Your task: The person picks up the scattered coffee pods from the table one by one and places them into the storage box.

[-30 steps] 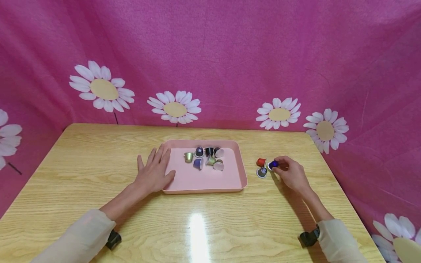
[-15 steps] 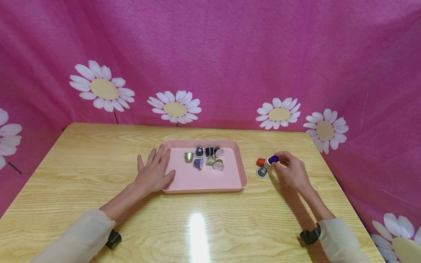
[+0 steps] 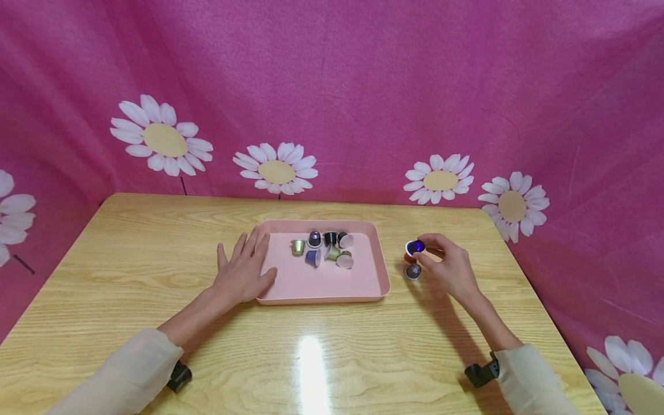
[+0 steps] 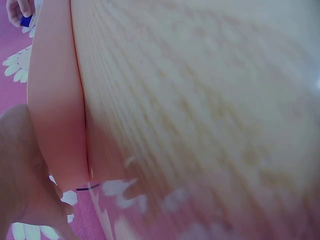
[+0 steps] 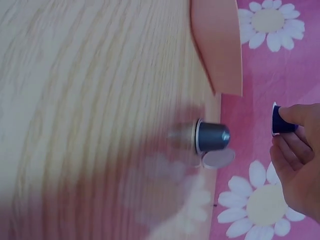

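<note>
My right hand [image 3: 450,268] pinches a dark blue coffee capsule [image 3: 415,247] between thumb and fingers, raised off the table. In the right wrist view the same blue capsule [image 5: 283,120] shows its white rim turned away from the palm. Below it on the table are a red capsule [image 3: 410,258], partly hidden, and a dark grey capsule [image 3: 413,271] standing on its rim. My left hand [image 3: 241,276] lies with spread fingers on the left edge of the pink tray [image 3: 321,293]. Inside the tray are several capsules, among them a green one [image 3: 298,248] and a purple-blue one [image 3: 313,257].
The wooden table [image 3: 233,357] ends at a pink curtain [image 3: 353,104] with daisies at the back. The tray's raised right wall [image 3: 384,268] stands between its capsules and those by my right hand.
My right hand has lifted the blue capsule from the table and moved it left, over the red one. My left hand and the tray have stayed put.
</note>
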`<state>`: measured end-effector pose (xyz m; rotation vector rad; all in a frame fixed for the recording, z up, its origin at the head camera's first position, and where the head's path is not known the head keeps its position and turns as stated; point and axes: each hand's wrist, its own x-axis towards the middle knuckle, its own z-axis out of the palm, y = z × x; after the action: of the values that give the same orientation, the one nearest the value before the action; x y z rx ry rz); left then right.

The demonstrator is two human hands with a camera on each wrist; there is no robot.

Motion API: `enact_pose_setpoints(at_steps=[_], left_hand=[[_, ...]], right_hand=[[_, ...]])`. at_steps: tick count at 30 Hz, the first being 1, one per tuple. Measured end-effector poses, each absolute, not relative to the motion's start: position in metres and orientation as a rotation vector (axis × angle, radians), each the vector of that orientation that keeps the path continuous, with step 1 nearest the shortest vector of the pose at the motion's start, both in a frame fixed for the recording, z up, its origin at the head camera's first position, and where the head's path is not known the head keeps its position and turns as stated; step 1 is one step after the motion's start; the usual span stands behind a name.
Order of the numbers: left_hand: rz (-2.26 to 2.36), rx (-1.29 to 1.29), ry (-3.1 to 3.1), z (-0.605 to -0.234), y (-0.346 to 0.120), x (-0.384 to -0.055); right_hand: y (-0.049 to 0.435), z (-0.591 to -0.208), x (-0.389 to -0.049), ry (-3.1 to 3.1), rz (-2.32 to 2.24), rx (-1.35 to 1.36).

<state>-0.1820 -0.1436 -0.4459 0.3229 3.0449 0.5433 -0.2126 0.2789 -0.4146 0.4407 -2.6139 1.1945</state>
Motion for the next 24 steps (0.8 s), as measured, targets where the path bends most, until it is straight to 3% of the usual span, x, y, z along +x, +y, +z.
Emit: enact_pose_setpoints(at_steps=[24], left_hand=[[0.542,0.328,3.048,-0.446,-0.144,-0.182]], right_hand=[[0.221,-0.408,-0.21,-2.676,1.321,0.656]])
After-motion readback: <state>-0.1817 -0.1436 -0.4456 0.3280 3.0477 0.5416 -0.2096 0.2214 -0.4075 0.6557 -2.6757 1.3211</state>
